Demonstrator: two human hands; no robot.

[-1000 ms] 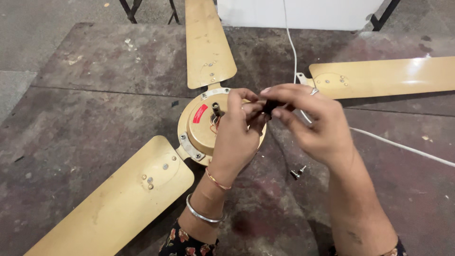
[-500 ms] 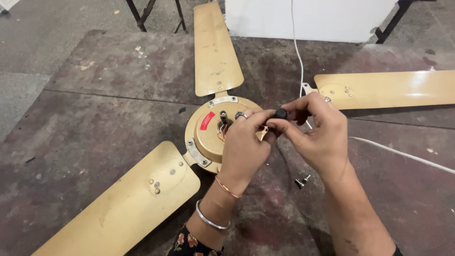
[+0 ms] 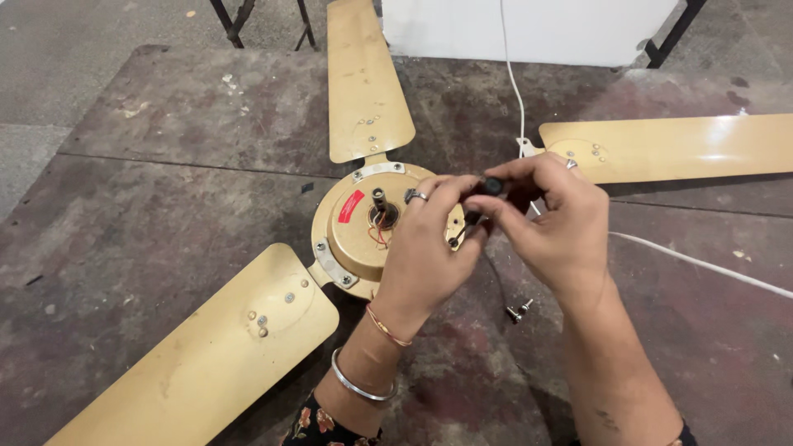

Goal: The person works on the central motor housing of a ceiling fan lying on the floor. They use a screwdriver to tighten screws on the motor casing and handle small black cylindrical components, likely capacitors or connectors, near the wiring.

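Ceiling fan (image 3: 363, 231), tan with three long blades, lies flat across the dark, stained tabletop (image 3: 149, 206), its round motor hub near the middle and its stub shaft pointing up with thin red wires curling out beside it. Going from the left: one blade (image 3: 206, 363) runs toward the near left corner, a second blade (image 3: 363, 83) points at the far edge, and the third (image 3: 677, 147) reaches the right edge. Just right of the hub, the left hand (image 3: 429, 248) rises from the near edge, wearing a ring, a thin bangle and a silver one, its grip pinched with thumb and forefinger on a small black part (image 3: 487, 188) held above the hub's right rim. The right hand (image 3: 549, 219) meets it from the right, its grip closed on the same part from above. That part looks light, hard and tiny, easy to drop, so a fingertip pinch suits it; the wires look thin and would tear if tugged. The fan itself seems heavy at the hub and best gripped there, for the blades are thin sheet and would likely flex or bend. Two loose screws (image 3: 519, 310) lie near the right forearm, and a white cord (image 3: 702, 264) trails off to the right edge.
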